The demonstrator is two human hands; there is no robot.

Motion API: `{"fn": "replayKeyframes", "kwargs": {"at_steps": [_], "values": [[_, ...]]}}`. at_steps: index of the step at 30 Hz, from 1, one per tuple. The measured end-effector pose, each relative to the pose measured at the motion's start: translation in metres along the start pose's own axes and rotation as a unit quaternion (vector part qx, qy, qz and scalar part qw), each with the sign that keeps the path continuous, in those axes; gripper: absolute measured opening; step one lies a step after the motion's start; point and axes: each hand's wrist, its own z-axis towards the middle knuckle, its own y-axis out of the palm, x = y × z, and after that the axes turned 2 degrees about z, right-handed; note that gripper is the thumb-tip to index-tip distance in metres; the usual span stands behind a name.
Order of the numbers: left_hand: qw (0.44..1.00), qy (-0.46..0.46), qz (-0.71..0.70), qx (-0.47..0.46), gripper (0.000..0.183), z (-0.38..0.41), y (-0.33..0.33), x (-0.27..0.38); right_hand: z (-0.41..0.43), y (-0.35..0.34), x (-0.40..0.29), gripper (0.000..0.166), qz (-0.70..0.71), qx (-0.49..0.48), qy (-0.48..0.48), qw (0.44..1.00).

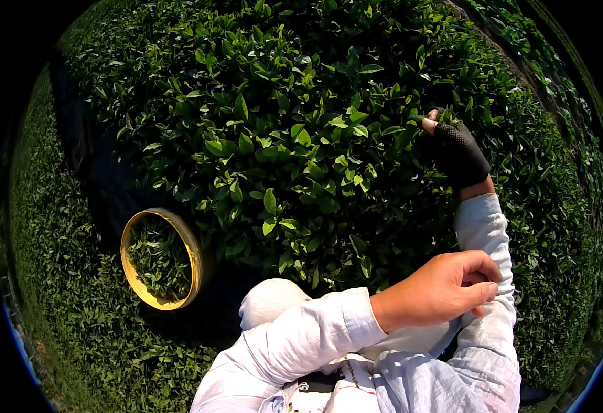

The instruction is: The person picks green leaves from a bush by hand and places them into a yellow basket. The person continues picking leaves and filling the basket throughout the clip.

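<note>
My right hand point(458, 149), in a black fingerless glove, reaches over the far right of a dense tea bush point(291, 144). Green plucked leaves point(448, 117) show in its curled fingers, and the thumb and forefinger meet by a shoot. My bare left hand point(435, 291) crosses in front of my body to the right forearm. Its fingers are bent over the white right sleeve point(482, 222); whether they pinch the cloth or only lie over it is unclear. To the left stands a round yellow basket point(196, 258) with picked leaves point(159, 258) inside.
A dark, shaded gap point(100, 170) runs along the bush's left side, with another leafy row point(48, 248) beyond it. At the upper right a strip of bare soil point(518, 67) separates further rows. My pale-clothed knee point(273, 299) is close to the bush's near edge.
</note>
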Motion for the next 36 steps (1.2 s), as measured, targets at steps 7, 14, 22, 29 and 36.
{"fn": "replayKeyframes", "kwargs": {"at_steps": [7, 14, 22, 29, 36], "values": [[1.000, 0.002, 0.000, -0.007, 0.023, 0.001, 0.001, -0.003, 0.065, -0.003, -0.002, 0.028, -0.465, 0.067, -0.085, 0.878], [1.000, 0.010, 0.003, 0.010, 0.022, -0.003, -0.001, 0.004, 0.065, 0.005, 0.017, 0.025, -0.453, 0.086, -0.086, 0.883], [1.000, 0.010, -0.014, -0.014, 0.022, -0.004, 0.001, 0.001, 0.031, -0.009, 0.020, 0.015, 0.010, 0.077, 0.015, 0.997], [1.000, 0.020, -0.010, -0.008, 0.023, -0.003, 0.000, 0.001, 0.080, 0.014, 0.011, 0.035, -0.402, 0.093, -0.078, 0.908], [1.000, 0.018, -0.014, -0.007, 0.023, -0.004, 0.001, 0.001, 0.081, 0.017, 0.032, 0.033, -0.429, 0.157, -0.164, 0.875]]}}
